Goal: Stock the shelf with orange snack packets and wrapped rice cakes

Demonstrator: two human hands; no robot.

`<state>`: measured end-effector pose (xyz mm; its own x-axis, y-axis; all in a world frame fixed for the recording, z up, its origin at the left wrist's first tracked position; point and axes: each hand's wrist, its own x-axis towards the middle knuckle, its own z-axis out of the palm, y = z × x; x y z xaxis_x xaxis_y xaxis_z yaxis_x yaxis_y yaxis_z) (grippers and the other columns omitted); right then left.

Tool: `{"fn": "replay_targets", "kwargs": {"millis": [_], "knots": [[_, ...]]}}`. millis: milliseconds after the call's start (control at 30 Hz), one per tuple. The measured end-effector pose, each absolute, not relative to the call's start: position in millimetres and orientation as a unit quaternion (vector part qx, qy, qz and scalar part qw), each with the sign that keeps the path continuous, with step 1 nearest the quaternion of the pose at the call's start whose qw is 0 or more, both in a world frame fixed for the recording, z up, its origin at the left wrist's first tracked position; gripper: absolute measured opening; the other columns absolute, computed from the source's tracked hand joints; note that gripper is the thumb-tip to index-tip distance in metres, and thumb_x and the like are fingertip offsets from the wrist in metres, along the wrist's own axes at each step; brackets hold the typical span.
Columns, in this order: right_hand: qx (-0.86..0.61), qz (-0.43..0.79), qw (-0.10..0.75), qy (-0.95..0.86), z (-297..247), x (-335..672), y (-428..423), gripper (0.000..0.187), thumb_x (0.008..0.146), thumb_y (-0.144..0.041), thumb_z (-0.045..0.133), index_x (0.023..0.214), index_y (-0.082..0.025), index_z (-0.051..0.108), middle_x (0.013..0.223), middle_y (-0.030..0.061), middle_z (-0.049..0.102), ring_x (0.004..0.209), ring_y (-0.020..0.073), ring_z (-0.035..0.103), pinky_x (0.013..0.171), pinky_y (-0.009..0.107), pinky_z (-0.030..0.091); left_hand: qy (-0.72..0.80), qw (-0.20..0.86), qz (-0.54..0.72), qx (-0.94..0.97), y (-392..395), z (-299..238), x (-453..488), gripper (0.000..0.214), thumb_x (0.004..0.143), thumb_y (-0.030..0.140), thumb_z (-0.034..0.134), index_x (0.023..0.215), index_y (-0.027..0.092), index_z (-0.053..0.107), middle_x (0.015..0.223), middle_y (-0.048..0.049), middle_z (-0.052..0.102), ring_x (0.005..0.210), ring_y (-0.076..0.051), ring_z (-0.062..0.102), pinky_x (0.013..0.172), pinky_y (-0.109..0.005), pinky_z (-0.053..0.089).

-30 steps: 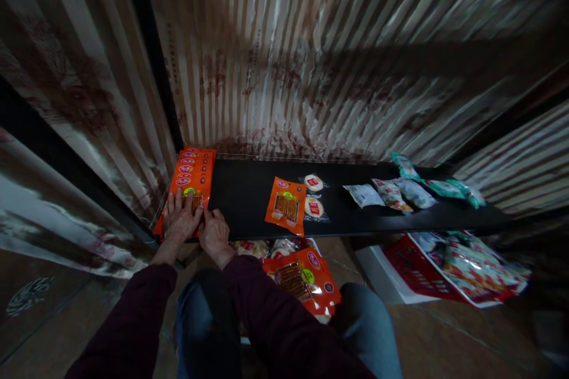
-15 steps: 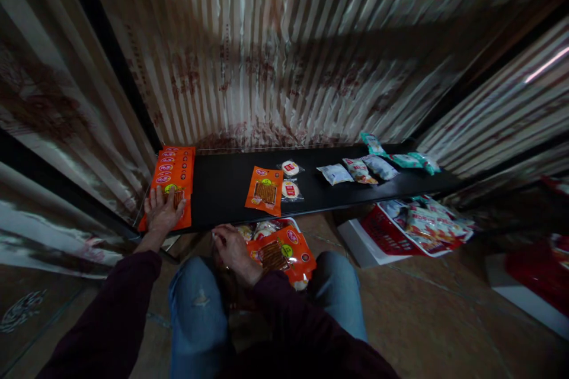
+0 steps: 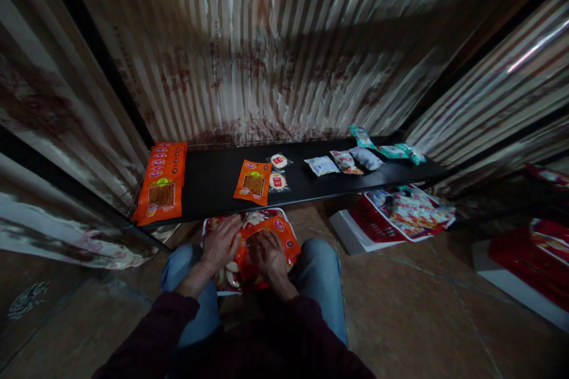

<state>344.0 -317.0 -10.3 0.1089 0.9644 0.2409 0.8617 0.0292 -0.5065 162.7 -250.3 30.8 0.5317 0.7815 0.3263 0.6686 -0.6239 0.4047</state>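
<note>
Left hand (image 3: 221, 244) lies palm down with fingers spread, on the left edge of an orange packet (image 3: 279, 230) and the goods beside it; no closed grip is seen. Right hand (image 3: 270, 254) lies palm down on the middle of the same packet with fingers slightly bent; whether it grips the packet cannot be told in the dim light. The packet lies on top of the contents of a red-rimmed tray (image 3: 205, 226), which rests on the person's lap between the knees in blue jeans (image 3: 322, 272), just below the front edge of a black shelf (image 3: 213, 189). Round pale snacks (image 3: 227, 277) show in the tray under and beside the left hand. On the shelf, at its left end, a stack of orange packets (image 3: 160, 189) lies overlapped in a row running front to back. Near the middle lies a lone packet (image 3: 252, 182) of the same orange kind, with two round wrapped cakes (image 3: 278, 170) just beside it on the right. Further right lie white pouches (image 3: 322, 166), then green pouches (image 3: 400, 151) at the far end. On the floor under the shelf's right part stands a white box (image 3: 355, 237) holding red and white packets.
</note>
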Motion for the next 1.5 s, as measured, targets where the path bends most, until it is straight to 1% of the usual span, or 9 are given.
{"fn": "replay_targets", "kwargs": {"millis": [67, 133, 300, 500, 733, 867, 1067, 1300, 1500], "knots": [[-0.721, 0.069, 0.251, -0.642, -18, 353, -324, 0.038, 0.082, -0.020, 0.045, 0.114, -0.015, 0.064, 0.129, 0.0116, 0.058, 0.129, 0.0265, 0.041, 0.105, 0.046, 0.036, 0.396, 0.132, 0.190, 0.889, -271, 14, 185, 0.046, 0.088, 0.035, 0.042, 0.130, 0.019, 0.050, 0.147, -0.0089, 0.038, 0.139, -0.023, 0.025, 0.112, -0.044, 0.028], [-0.747, 0.053, 0.234, -0.619, -25, 361, -331, 0.041, 0.081, -0.021, 0.047, 0.119, -0.015, 0.062, 0.134, 0.0124, 0.053, 0.134, 0.0292, 0.034, 0.106, 0.049, 0.033, 0.420, 0.144, 0.135, 0.886, -287, -4, 200, 0.066, 0.079, 0.045, 0.055, 0.138, 0.020, 0.041, 0.153, -0.0121, 0.024, 0.142, -0.030, 0.014, 0.112, -0.053, 0.022], [-0.786, 0.055, 0.214, -0.577, -40, 373, -344, 0.043, 0.083, -0.025, 0.048, 0.125, -0.019, 0.059, 0.135, 0.0116, 0.052, 0.133, 0.0333, 0.033, 0.104, 0.053, 0.033, 0.429, 0.164, 0.052, 0.887, -314, -39, 215, 0.089, 0.066, 0.046, 0.066, 0.144, 0.020, 0.031, 0.154, -0.0183, 0.017, 0.141, -0.036, 0.015, 0.110, -0.055, 0.019], [-0.764, 0.067, 0.232, -0.599, -49, 374, -348, 0.045, 0.083, -0.024, 0.049, 0.127, -0.021, 0.056, 0.137, 0.0098, 0.051, 0.135, 0.0309, 0.032, 0.105, 0.051, 0.032, 0.465, 0.105, 0.093, 0.874, -333, -56, 217, 0.075, 0.073, 0.031, 0.060, 0.142, 0.021, 0.033, 0.153, -0.0171, 0.022, 0.140, -0.034, 0.020, 0.109, -0.055, 0.022], [-0.737, 0.072, 0.239, -0.628, -51, 378, -343, 0.045, 0.081, -0.022, 0.049, 0.125, -0.013, 0.057, 0.136, 0.0128, 0.051, 0.134, 0.0288, 0.034, 0.107, 0.046, 0.033, 0.470, 0.064, 0.128, 0.871, -335, -67, 214, 0.054, 0.085, 0.036, 0.049, 0.137, 0.020, 0.044, 0.148, -0.0158, 0.033, 0.137, -0.032, 0.030, 0.108, -0.053, 0.029], [-0.725, 0.076, 0.263, -0.632, -52, 379, -342, 0.044, 0.081, -0.023, 0.049, 0.122, -0.014, 0.060, 0.135, 0.0122, 0.053, 0.133, 0.0279, 0.037, 0.106, 0.045, 0.036, 0.493, 0.056, 0.124, 0.860, -340, -71, 215, 0.045, 0.089, 0.033, 0.044, 0.132, 0.022, 0.051, 0.146, -0.0133, 0.039, 0.136, -0.031, 0.033, 0.108, -0.053, 0.031], [-0.708, 0.096, 0.346, -0.607, -45, 376, -341, 0.046, 0.086, -0.033, 0.042, 0.126, -0.014, 0.054, 0.133, 0.0138, 0.053, 0.131, 0.0269, 0.040, 0.105, 0.048, 0.036, 0.502, 0.079, 0.133, 0.851, -343, -69, 214, 0.043, 0.093, 0.032, 0.033, 0.131, 0.025, 0.051, 0.143, -0.0085, 0.044, 0.135, -0.026, 0.036, 0.109, -0.049, 0.034], [-0.747, 0.105, 0.445, -0.483, -32, 378, -341, 0.067, 0.086, -0.049, 0.037, 0.138, -0.008, 0.034, 0.145, 0.0203, 0.035, 0.137, 0.0296, 0.028, 0.109, 0.051, 0.027, 0.511, 0.111, 0.146, 0.840, -349, -59, 212, 0.046, 0.095, 0.032, 0.026, 0.133, 0.021, 0.049, 0.144, -0.0090, 0.043, 0.135, -0.022, 0.035, 0.109, -0.045, 0.034], [-0.742, 0.205, 0.528, -0.360, -29, 379, -341, 0.075, 0.083, -0.053, 0.042, 0.140, -0.007, 0.026, 0.140, 0.0216, 0.040, 0.129, 0.0277, 0.042, 0.104, 0.042, 0.037, 0.532, 0.121, 0.155, 0.823, -355, -51, 213, 0.046, 0.094, 0.034, 0.028, 0.132, 0.020, 0.051, 0.144, -0.0085, 0.043, 0.135, -0.023, 0.035, 0.110, -0.044, 0.034]]}}
